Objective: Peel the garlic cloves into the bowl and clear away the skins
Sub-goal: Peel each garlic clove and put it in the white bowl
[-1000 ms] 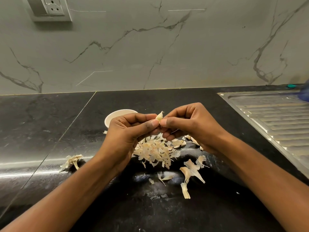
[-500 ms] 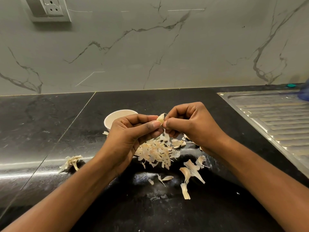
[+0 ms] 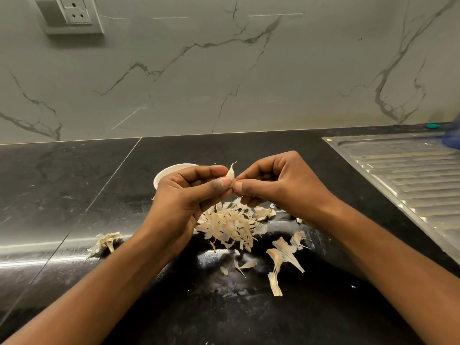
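A pale garlic clove (image 3: 231,173) with a thin pointed tip is held above the black counter. My left hand (image 3: 189,195) pinches it between thumb and fingers. My right hand (image 3: 278,185) pinches its lower end from the other side, thumb tip against the clove. A white bowl (image 3: 164,173) stands just behind my left hand, mostly hidden by it; its inside cannot be seen. A heap of papery garlic skins (image 3: 229,226) lies on the counter below both hands.
Loose skin strips (image 3: 283,257) lie right of the heap, and a garlic root stub with skins (image 3: 105,241) sits at the left. A steel sink drainboard (image 3: 410,175) fills the right side. The marble wall carries a socket plate (image 3: 69,14).
Both hands stayed in place above the heap. The clove has turned a little, and more of its pointed tip shows above my fingers now.
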`<move>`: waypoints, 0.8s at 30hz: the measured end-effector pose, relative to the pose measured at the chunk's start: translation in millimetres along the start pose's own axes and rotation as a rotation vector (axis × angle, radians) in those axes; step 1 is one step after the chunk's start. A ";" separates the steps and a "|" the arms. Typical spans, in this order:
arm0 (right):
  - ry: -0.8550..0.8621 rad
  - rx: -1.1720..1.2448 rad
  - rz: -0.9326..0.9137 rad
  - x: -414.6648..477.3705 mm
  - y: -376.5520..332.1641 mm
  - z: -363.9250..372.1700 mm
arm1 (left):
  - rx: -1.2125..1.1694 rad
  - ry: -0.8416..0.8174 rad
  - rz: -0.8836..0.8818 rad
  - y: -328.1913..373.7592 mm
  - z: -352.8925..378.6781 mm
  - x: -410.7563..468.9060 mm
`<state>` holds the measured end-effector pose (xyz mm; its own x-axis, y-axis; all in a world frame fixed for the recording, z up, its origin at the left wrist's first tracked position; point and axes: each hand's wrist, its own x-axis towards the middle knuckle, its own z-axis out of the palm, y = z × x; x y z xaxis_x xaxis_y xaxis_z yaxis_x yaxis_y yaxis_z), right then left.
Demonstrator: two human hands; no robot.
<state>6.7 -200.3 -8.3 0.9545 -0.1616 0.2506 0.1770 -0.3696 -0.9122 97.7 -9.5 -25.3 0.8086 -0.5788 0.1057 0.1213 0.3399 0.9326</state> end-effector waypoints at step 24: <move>0.079 0.025 -0.075 0.4 2.8 3.0 | -0.203 -0.085 -0.136 0.2 5.6 0.0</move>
<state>8.3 -198.7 -11.7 0.9166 -0.2059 0.3427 0.2545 -0.3607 -0.8973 94.5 -13.6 -23.1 0.7267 -0.6867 0.0208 0.3455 0.3914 0.8529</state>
